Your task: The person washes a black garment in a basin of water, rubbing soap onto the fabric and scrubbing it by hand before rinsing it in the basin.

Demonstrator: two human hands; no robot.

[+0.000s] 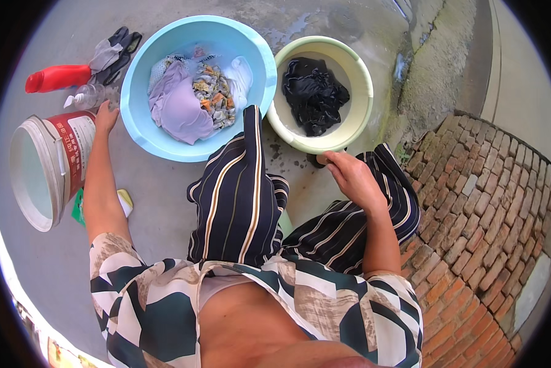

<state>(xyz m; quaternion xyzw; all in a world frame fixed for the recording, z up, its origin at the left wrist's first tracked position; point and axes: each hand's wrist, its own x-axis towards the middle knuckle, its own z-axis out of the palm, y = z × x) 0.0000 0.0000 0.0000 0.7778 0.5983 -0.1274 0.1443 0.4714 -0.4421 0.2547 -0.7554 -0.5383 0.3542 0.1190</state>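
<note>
My left hand (107, 116) reaches out between the bucket and the light-blue basin (131, 116), its fingers stretched to the clear pump bottle (92, 96). Whether they grip it I cannot tell. My right hand (353, 178) is closed, fingertips at the near rim of the pale yellow-green basin (366, 101); what they hold, if anything, is hidden. Wet black clothing (315, 95) lies in water in that basin. A lilac garment (178, 109), a patterned orange-grey cloth (215, 98) and a white cloth (238, 80) sit in the blue basin.
A red-and-white bucket (73, 150) stands at the left, a green and a yellowish item (125, 202) beside my left forearm. Beyond the pump bottle are a red bottle (57, 78) and dark cloth (122, 52). Brick paving (471, 202) covers the right side.
</note>
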